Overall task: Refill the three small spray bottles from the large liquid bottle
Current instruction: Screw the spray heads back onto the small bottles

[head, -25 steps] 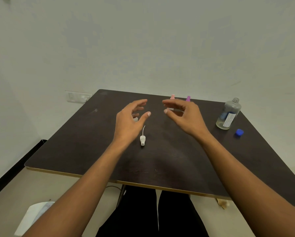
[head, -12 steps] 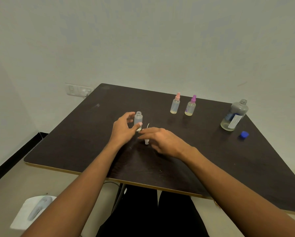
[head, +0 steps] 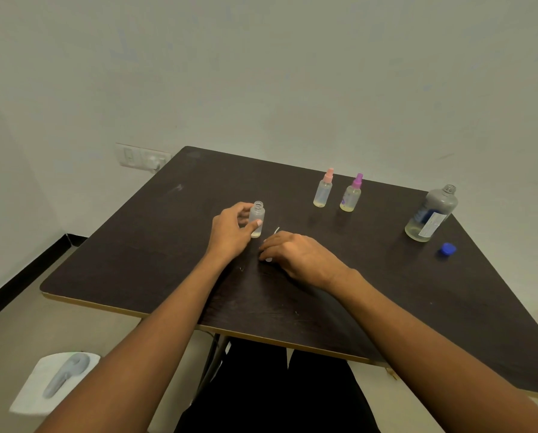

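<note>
Gripping the uncapped spray bottle (head: pixel 256 217) upright on the table (head: pixel 155 245) in curled left hand (head: pixel 229 234) fingers, pinching the white spray head (head: pixel 269 259) with right hand (head: pixel 300 254) fingers.

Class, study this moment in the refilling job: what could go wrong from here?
The small clear plastic bottle, gripped by the left hand, is open and could spill if tilted.
The large grey plastic bottle stands uncapped near the dark table edge; a reaching right hand might knock it over.

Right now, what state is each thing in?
Uncapped small clear spray bottle: upright, nearly empty, gripped by left hand.
White pump spray head: off, under right hand; grip unclear.
Pink-topped spray bottle: capped.
Purple-topped spray bottle: capped.
Large clear bottle: open, low.
Blue cap: off.
</note>
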The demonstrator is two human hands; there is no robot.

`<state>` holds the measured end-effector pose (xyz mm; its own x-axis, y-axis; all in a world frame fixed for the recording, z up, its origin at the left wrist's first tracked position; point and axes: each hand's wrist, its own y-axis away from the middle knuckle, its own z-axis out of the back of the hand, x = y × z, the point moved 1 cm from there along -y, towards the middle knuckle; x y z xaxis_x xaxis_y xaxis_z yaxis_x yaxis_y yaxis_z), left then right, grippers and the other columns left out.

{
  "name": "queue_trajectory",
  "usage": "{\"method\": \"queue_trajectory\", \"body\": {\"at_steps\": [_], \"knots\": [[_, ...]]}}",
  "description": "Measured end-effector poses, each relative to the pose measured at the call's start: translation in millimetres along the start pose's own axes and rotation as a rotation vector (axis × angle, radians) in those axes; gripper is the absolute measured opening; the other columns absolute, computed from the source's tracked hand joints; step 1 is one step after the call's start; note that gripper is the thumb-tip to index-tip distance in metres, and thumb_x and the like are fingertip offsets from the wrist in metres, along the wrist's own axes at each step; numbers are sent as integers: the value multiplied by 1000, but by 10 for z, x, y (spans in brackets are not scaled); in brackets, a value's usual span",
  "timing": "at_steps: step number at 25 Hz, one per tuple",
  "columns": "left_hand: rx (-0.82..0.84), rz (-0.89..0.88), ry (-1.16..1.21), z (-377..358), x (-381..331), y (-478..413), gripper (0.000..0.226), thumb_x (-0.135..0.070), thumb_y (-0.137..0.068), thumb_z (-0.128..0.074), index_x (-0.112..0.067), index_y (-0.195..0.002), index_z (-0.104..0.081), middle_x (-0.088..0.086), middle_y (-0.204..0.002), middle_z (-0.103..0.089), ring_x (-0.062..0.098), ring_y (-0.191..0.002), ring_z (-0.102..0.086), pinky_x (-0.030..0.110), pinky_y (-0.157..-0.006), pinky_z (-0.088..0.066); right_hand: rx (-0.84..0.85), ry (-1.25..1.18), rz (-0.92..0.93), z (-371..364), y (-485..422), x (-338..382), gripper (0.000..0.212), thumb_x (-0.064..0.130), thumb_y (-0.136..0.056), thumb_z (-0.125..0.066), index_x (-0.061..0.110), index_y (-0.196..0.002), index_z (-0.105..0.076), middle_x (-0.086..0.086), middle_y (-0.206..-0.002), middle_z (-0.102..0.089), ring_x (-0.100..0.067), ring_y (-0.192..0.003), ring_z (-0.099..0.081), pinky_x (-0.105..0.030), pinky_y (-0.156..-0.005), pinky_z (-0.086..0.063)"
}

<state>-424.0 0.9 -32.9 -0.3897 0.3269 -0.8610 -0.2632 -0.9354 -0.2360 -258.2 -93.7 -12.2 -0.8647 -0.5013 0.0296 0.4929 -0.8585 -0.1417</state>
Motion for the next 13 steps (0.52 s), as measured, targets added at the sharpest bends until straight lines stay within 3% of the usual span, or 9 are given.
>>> {"method": "queue_trajectory", "body": {"at_steps": [4,10,13], "knots": [[-11,-16,13,25,-39,29,38,-22,-89,-80,-20,-126,-71,-6,-113,-75,4,-102,-70,22,-92,-55,-204,-102,-77,170,45,-39,31,11,-96,-70,24,-123,-76,6,-123,-75,-13,-117,-68,-39,-97,-58],[-17,-62,37,46,-253,123,38,-22,-91,-78,-23,-128,-69,-12,-112,-73,-1,-103,-68,17,-93,-51,-648,-534,-341,824,118,-128,26,17,-97,-75,17,-122,-78,4,-114,-80,-3,-101,-74,-25,-90,-61],[9,-72,37,-9,-377,195,39,-23,-92,-77,-24,-130,-68,-14,-112,-71,-3,-101,-66,9,-87,-47,-764,-655,-335,1205,177,-159,26,19,-97,-75,14,-123,-77,4,-112,-80,-6,-104,-76,-30,-92,-61]]}}
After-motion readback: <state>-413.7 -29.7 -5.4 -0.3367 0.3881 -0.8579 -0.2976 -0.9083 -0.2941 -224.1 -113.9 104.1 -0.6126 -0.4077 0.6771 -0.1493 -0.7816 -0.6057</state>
